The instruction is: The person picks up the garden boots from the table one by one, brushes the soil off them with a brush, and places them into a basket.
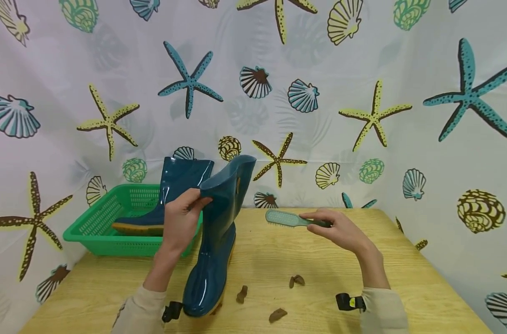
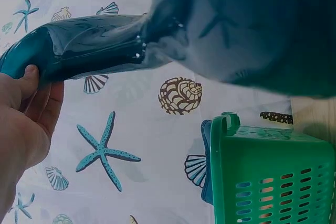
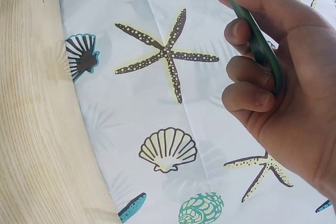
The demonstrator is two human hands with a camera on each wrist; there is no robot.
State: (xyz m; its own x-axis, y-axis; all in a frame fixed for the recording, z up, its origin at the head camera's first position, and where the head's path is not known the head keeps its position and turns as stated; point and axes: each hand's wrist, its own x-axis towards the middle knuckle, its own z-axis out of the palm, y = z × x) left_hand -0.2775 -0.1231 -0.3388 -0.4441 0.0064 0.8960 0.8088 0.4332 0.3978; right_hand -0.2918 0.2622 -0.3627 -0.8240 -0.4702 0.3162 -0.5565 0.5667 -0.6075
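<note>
In the head view, my left hand [image 1: 181,221] pinches the top rim of a dark blue rubber boot [image 1: 213,250], whose toe points toward me near the front of the table. The left wrist view shows the thumb and fingers of that hand on the edge of the shaft. My right hand [image 1: 341,229] grips the handle of a green scrub brush [image 1: 284,218], its bristles facing down, apart from the boot. Fingers curl round the brush handle [image 3: 257,45] in the right wrist view. Another blue boot [image 1: 180,183] lies in a green plastic basket [image 1: 124,246] behind my left hand.
Several brown lumps, among them a lump [image 1: 242,294] beside the boot and a lump [image 1: 277,315] near the front, lie on the wooden table [image 1: 320,260]. A white curtain [image 1: 245,120] printed with shells and starfish hangs behind and at both sides.
</note>
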